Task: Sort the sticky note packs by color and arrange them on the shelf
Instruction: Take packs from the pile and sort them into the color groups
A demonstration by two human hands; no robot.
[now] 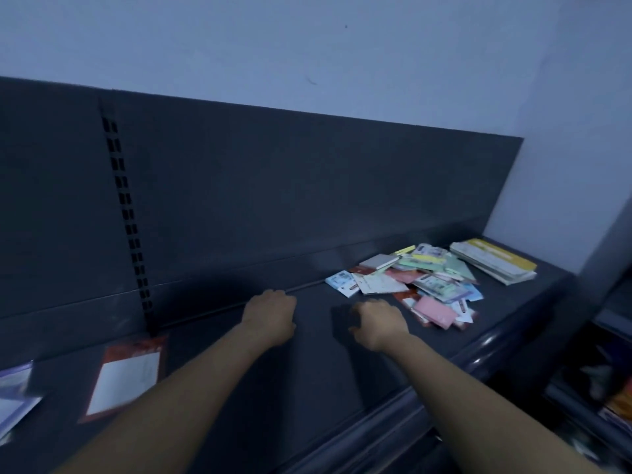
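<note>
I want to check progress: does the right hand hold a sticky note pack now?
No, the right hand is above bare shelf beside the pile of sticky note packs, holding nothing.

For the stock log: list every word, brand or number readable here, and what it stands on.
No text is readable.
Pile of sticky note packs: printed labels, too blurred.
Yellow-topped stack: pale marks on its top, too blurred.
Red-framed pack: white panel, nothing legible.

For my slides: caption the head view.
Left hand and right hand reach over the shelf beside an unsorted pile of sticky note packs.
</note>
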